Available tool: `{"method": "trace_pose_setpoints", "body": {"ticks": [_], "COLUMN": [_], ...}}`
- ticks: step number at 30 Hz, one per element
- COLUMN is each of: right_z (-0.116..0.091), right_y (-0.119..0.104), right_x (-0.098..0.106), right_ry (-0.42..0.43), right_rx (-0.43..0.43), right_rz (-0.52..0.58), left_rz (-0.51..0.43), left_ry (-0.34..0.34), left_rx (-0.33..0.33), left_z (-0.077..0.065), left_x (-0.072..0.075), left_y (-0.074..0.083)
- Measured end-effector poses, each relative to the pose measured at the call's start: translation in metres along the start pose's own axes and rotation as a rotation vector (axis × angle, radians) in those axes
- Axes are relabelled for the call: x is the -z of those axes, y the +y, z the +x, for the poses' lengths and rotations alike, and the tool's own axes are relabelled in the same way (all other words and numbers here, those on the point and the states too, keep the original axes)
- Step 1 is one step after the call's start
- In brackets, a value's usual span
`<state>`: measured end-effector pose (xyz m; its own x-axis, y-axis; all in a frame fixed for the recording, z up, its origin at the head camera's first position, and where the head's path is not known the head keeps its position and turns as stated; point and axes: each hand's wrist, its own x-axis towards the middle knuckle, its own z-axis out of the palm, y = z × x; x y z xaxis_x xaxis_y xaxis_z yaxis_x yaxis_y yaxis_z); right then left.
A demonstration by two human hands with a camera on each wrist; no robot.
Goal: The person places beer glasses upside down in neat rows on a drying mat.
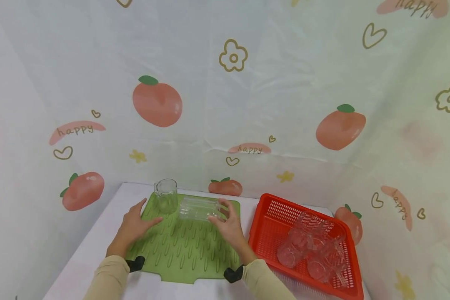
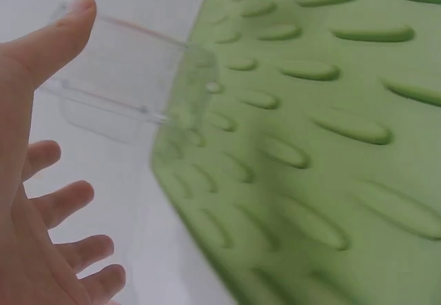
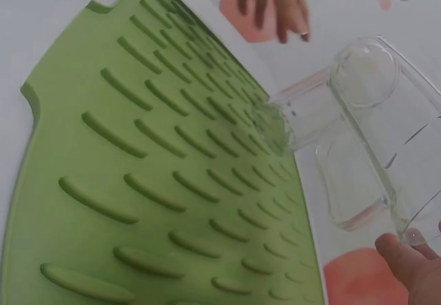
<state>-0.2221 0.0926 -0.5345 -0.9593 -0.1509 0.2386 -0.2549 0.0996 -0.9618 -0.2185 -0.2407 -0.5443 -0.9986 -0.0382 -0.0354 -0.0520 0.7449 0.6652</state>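
On the left back of a green drying mat [image 1: 187, 254] stands a clear glass mug [image 1: 166, 200], upright with its handle to the left. Beside it my left hand [image 1: 135, 223] has its fingers spread, holding nothing; in the left wrist view the thumb overlaps that mug [image 2: 138, 64]. My right hand [image 1: 229, 227] grips one end of a second clear glass [image 1: 198, 209], which lies sideways over the back of the mat. From the right wrist, this glass [image 3: 413, 146] looks large, with fingertips [image 3: 398, 253] at its lower end.
To the right of the mat sits a red plastic basket [image 1: 263, 237] holding several clear glass mugs [image 1: 311, 246], piled on their sides. A white table [image 1: 93, 250] carries everything. Patterned cloth [image 1: 210, 104] hangs behind and at both sides.
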Motion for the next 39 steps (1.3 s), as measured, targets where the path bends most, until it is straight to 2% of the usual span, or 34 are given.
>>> {"method": "trace_pose_setpoints", "body": {"ticks": [9,14,21,27,35,39], "right_z": [-0.001,-0.001,-0.001,-0.002,-0.002,-0.003], "right_y": [0.004,0.004,0.003,-0.002,-0.004,-0.005], "right_x": [-0.005,-0.007,-0.01,-0.012,-0.015,-0.017], "right_ry": [-0.012,-0.026,-0.042,-0.06,-0.072,-0.083], "right_rx": [-0.021,-0.02,0.001,-0.024,-0.025,-0.016], "right_rz": [0.016,0.036,0.06,0.058,0.106,0.133], "left_rz": [-0.046,-0.095,-0.188,-0.253,-0.288,-0.324], "left_ry": [0.073,0.109,0.101,0.076,0.069,0.04], "left_rx": [-0.084,-0.144,-0.189,-0.238,-0.315,-0.336], "left_z": [-0.008,-0.011,-0.015,-0.018,-0.018,-0.017], "left_x": [0.02,0.022,0.016,0.009,-0.004,-0.01], "left_y": [0.031,0.049,0.069,0.085,0.094,0.096]}}
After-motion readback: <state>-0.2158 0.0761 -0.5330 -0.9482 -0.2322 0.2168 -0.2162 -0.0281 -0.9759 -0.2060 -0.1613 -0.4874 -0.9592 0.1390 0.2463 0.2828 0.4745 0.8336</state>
